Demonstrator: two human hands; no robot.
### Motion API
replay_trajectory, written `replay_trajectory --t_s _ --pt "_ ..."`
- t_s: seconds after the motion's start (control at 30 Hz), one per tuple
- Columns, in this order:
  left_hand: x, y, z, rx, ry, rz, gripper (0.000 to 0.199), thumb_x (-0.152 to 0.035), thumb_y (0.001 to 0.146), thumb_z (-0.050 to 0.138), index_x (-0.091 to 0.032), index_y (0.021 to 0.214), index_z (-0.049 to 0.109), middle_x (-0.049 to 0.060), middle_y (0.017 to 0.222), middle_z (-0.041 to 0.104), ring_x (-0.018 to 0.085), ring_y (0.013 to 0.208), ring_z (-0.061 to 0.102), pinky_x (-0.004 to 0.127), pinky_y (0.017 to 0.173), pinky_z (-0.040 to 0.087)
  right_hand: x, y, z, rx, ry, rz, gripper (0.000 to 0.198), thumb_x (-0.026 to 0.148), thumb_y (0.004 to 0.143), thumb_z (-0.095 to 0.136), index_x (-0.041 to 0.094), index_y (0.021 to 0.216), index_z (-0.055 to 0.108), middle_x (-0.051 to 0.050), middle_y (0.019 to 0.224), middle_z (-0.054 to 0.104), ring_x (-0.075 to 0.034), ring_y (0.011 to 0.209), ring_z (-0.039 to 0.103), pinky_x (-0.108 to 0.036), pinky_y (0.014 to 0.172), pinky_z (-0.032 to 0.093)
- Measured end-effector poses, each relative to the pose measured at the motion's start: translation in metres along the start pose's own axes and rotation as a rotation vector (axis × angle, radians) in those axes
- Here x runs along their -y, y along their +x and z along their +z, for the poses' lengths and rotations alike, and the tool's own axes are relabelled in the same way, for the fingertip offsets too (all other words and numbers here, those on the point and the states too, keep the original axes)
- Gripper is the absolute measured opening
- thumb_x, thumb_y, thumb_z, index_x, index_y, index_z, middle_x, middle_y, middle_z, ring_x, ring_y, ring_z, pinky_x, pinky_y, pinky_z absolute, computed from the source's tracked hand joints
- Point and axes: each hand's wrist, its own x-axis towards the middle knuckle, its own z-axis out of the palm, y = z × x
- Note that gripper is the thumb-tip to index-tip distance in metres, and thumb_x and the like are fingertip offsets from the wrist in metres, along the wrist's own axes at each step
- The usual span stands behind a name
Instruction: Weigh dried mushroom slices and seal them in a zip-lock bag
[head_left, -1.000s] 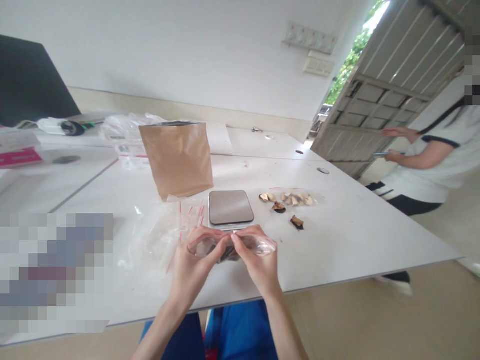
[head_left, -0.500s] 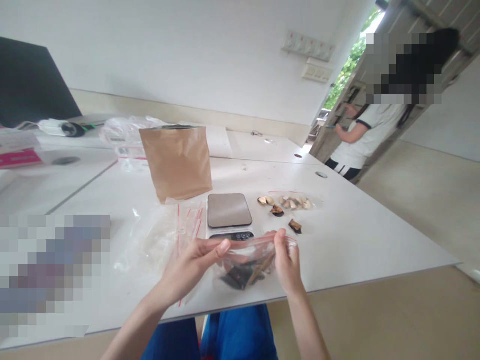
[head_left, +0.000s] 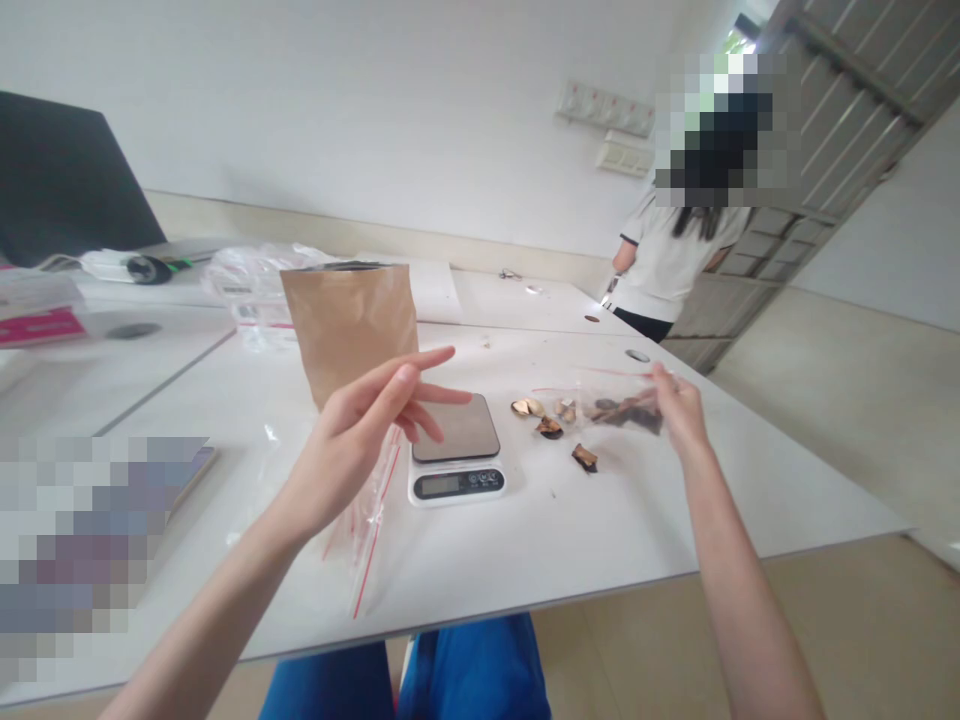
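My right hand [head_left: 679, 410] grips the right end of a clear zip bag [head_left: 626, 412] with dark dried pieces inside. That bag hangs over or beside another zip bag of pale pieces [head_left: 564, 409], which it partly hides. My left hand [head_left: 382, 405] is empty, its fingers spread in front of the brown paper pouch [head_left: 352, 320] and over the left part of the kitchen scale [head_left: 457, 484]. Three loose dried pieces lie right of the scale: a pale one [head_left: 527, 407], a brown one [head_left: 550, 428] and another brown one [head_left: 585, 458].
Flat zip bags [head_left: 367, 540] with red strips lie left of the scale. Clear plastic packaging [head_left: 259, 290] stands behind the pouch. A black screen [head_left: 71, 180] is at the far left. A person [head_left: 667, 260] in a white shirt stands beyond the table's right end.
My right hand has carried the bag of dark pieces right and away from me. My left hand has let go of it and risen. The person by the door has moved left and turned.
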Motion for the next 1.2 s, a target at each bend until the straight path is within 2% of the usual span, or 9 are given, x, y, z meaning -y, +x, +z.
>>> replay_trajectory --t_s 0.07,0.17,0.23,0.37,0.47,0.6,0.8,0.93,1.2 --pt "-0.008 0.007 0.001 -0.058 0.017 0.034 0.049 -0.047 0.088 0.048 -0.019 0.126 0.059 0.008 0.1 0.073 0.015 0.065 0.063 0.026 0.06 0.05 -0.009 0.002 0.01 0.0 -0.122 -0.07 0.037 0.053 0.077 0.054 0.015 0.075 0.055 -0.012 0.072 0.063 -0.026 0.072 0.061 -0.045 0.074 0.047" --pt "-0.015 0.021 -0.001 -0.119 0.087 0.072 0.046 -0.043 0.087 0.05 -0.022 0.127 0.057 0.008 0.11 0.069 0.018 0.077 0.066 0.029 0.067 0.053 -0.015 -0.015 0.018 -0.059 -0.169 -0.187 0.024 0.036 0.075 0.058 0.014 0.086 0.054 -0.019 0.1 0.062 -0.032 0.104 0.053 -0.055 0.097 0.034" --pt "-0.015 0.032 -0.005 -0.153 0.154 0.102 0.044 -0.038 0.086 0.051 -0.02 0.125 0.058 0.008 0.117 0.067 0.02 0.085 0.066 0.033 0.074 0.054 -0.014 -0.035 0.02 -0.02 -0.175 -0.277 0.015 0.027 0.077 0.053 0.016 0.086 0.056 -0.015 0.101 0.062 -0.03 0.106 0.052 -0.052 0.1 0.033" --pt "-0.009 0.057 -0.015 -0.249 0.337 0.191 0.039 -0.027 0.085 0.051 -0.015 0.122 0.058 0.008 0.124 0.063 0.021 0.105 0.061 0.037 0.093 0.048 -0.008 -0.077 0.021 0.263 -0.169 -0.621 0.017 0.025 0.087 0.044 0.019 0.088 0.061 -0.01 0.093 0.062 -0.025 0.095 0.056 -0.042 0.09 0.044" --pt "-0.002 0.075 -0.025 -0.368 0.489 0.261 0.038 -0.022 0.087 0.049 -0.013 0.123 0.056 0.009 0.127 0.061 0.019 0.111 0.058 0.036 0.098 0.044 -0.008 -0.098 0.028 0.512 -0.254 -0.827 0.026 0.025 0.093 0.04 0.02 0.11 0.059 -0.01 0.11 0.062 -0.024 0.108 0.054 -0.043 0.097 0.042" --pt "0.001 0.095 -0.037 -0.536 0.71 0.267 0.041 -0.017 0.087 0.047 -0.01 0.127 0.053 0.011 0.131 0.058 0.022 0.121 0.051 0.037 0.104 0.039 -0.018 -0.101 0.039 0.599 -0.435 -0.871 0.035 0.026 0.093 0.044 0.02 0.126 0.053 -0.011 0.128 0.056 -0.028 0.118 0.05 -0.049 0.099 0.041" --pt "0.008 0.113 -0.052 -0.661 0.902 0.116 0.047 -0.016 0.086 0.044 -0.008 0.132 0.049 0.015 0.135 0.052 0.028 0.129 0.043 0.044 0.108 0.032 -0.026 -0.088 0.048 0.575 -0.489 -0.92 0.03 0.024 0.094 0.043 0.017 0.118 0.06 -0.011 0.117 0.063 -0.026 0.105 0.059 -0.045 0.091 0.049" --pt "0.02 0.119 -0.062 -0.642 0.978 0.012 0.05 -0.018 0.086 0.043 -0.012 0.135 0.049 0.015 0.145 0.041 0.032 0.135 0.035 0.052 0.109 0.027 -0.026 -0.085 0.051 0.541 -0.535 -0.995 0.028 0.02 0.094 0.042 0.017 0.11 0.065 -0.011 0.108 0.068 -0.026 0.097 0.064 -0.042 0.085 0.053" --pt "0.035 0.123 -0.075 -0.564 1.05 -0.033 0.046 -0.026 0.084 0.032 -0.017 0.117 0.062 0.012 0.126 0.061 0.031 0.131 0.038 0.056 0.105 0.024 0.001 -0.09 0.059 0.404 -0.413 -1.002 0.028 0.02 0.096 0.041 0.021 0.107 0.067 -0.006 0.101 0.07 -0.022 0.092 0.065 -0.036 0.082 0.052"
